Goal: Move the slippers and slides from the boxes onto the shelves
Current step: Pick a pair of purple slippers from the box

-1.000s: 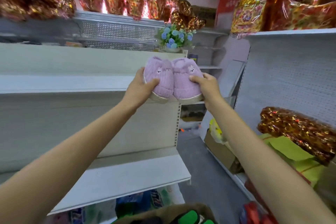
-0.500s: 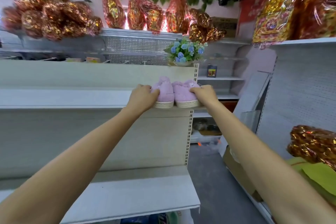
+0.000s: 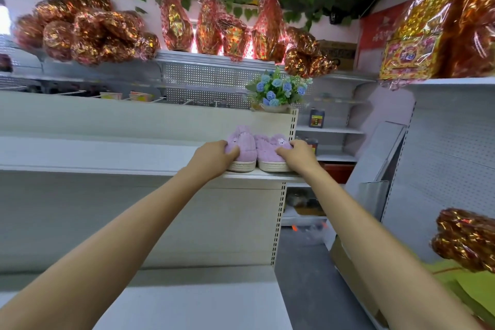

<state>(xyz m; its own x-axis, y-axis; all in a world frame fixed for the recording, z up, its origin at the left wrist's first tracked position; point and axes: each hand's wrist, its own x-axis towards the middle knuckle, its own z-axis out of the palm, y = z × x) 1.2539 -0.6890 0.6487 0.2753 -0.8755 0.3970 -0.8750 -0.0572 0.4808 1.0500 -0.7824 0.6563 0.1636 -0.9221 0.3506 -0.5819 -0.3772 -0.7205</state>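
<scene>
Two fluffy purple slippers with pale soles stand side by side at the right end of the upper white shelf [image 3: 107,154]. My left hand [image 3: 214,154] grips the left slipper [image 3: 242,146] from its outer side, thumb across the toe. The right slipper [image 3: 269,150] is held by my right hand [image 3: 300,155], fingers curled over its top. Both soles rest on the shelf board. No box is in view.
A pot of blue flowers [image 3: 278,90] stands on top of the shelf unit just above the slippers. Foil-wrapped red and gold packs [image 3: 88,29] fill the top shelves. A lower white shelf [image 3: 192,303] lies below. An aisle floor [image 3: 302,276] runs on the right.
Both hands carried the pair of slippers forward and down from mid-air onto the upper shelf, where their soles now rest. My view tilted upward.
</scene>
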